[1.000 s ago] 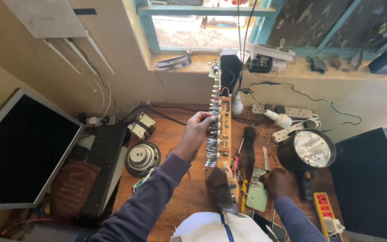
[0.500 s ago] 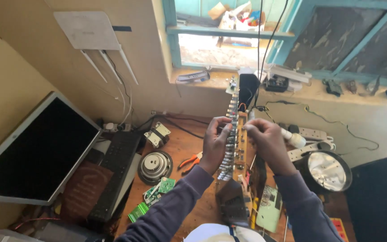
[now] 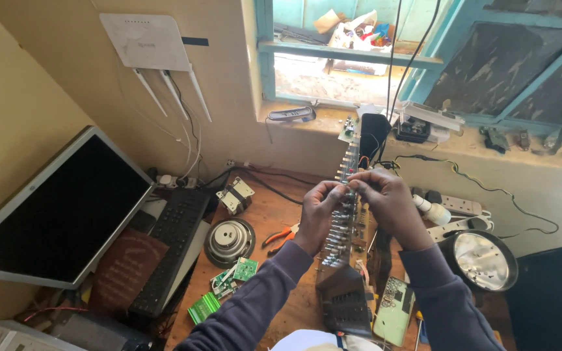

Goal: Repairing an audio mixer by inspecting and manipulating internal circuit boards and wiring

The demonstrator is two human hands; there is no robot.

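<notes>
At frame centre we hold a long circuit board [image 3: 345, 227] upright over the bench [image 3: 274, 221] — left hand [image 3: 321, 209] and right hand [image 3: 388, 203] both pinch its knob row, work seemingly midway.

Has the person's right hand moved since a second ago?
Yes. The right hand rose from the wooden bench near the lamp to the upright circuit board.

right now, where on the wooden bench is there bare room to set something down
Bare wood shows between the grey transformer block, the round speaker and the left hand. Crowded: green circuit boards in front, black keyboard left, round lamp and white power strip right.
</notes>
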